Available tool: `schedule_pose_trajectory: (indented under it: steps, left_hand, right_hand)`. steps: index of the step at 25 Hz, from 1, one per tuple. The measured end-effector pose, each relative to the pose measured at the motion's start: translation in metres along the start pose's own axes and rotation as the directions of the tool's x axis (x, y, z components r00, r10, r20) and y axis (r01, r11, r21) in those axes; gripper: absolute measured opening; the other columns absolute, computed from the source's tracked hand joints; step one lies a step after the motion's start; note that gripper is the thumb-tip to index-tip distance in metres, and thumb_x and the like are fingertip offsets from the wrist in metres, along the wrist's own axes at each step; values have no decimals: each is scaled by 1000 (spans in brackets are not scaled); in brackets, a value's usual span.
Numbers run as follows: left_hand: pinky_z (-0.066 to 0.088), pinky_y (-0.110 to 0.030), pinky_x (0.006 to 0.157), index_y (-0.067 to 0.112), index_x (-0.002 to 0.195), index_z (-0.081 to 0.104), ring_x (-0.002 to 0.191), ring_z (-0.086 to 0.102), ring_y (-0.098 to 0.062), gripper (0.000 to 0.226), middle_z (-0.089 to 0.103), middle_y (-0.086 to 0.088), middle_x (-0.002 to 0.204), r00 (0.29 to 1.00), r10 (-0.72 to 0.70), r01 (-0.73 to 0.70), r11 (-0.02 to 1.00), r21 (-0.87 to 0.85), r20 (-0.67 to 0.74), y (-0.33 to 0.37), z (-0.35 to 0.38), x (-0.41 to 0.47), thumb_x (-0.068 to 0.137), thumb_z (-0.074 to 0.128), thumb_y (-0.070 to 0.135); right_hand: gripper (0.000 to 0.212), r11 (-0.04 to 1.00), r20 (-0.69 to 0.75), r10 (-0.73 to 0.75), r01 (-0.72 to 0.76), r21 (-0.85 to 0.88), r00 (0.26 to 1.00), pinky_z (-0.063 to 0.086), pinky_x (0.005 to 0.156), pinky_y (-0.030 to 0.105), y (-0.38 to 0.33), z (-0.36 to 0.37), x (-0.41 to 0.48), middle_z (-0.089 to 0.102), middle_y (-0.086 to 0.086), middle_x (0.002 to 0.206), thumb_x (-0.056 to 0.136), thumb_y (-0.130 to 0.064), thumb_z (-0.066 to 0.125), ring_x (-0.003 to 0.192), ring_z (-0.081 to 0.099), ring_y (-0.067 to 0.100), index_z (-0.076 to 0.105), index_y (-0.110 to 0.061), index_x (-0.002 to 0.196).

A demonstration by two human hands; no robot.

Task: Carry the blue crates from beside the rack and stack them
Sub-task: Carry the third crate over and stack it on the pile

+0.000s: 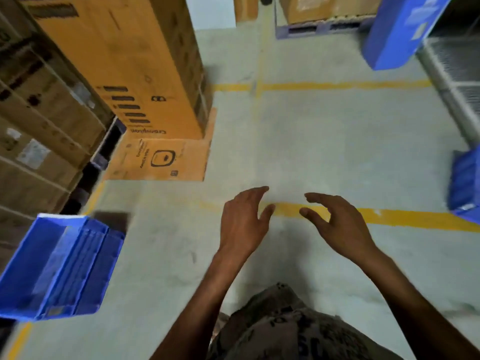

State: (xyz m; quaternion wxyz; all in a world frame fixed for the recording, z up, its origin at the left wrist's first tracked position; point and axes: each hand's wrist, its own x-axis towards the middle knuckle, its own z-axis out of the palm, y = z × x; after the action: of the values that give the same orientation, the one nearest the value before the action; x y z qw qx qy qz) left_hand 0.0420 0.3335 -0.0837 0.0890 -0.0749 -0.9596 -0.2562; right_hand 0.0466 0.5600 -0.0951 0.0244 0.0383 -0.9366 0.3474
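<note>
A blue crate [62, 266] stands on the floor at the lower left, its open top showing, next to the shelves of boxes. Part of another blue crate [466, 183] shows at the right edge. My left hand [242, 224] and my right hand [337, 222] are held out in front of me over the bare floor, fingers spread, holding nothing. Both hands are well apart from either crate. The whole view is blurred by motion.
A tall orange cardboard box [135, 61] stands on a flattened carton [161, 159] at the upper left. Shelves of brown boxes [33, 131] line the left side. A metal rack [457, 74] and a blue box [400, 29] are at the right. Yellow lines [389, 216] cross the floor.
</note>
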Motion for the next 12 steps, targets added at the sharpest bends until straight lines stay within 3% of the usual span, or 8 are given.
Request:
schedule_pose_trajectory:
  steps: [6,12]
  left_hand:
    - [52,-35,93,28,134,61,117,63,-15,43,67,7,130,953,280,-268,958,-104,113,215,133,55,93,66,41]
    - [51,-35,93,29,135,59,119,62,-15,44,66,10,131,818,527,-498,850,-174,231,369,238,108,93,65,42]
  right_hand:
    - [48,977,-166,212,-213,14,963,49,92,32,174,-160,-56,65,-24,120,90,-65,56,114,55,4,60,-38,129]
    - [44,909,-317,403,-414,34,859,45,85,26,309,-270,-79,65,-21,119,92,-60,56,111,56,7,62,-36,129]
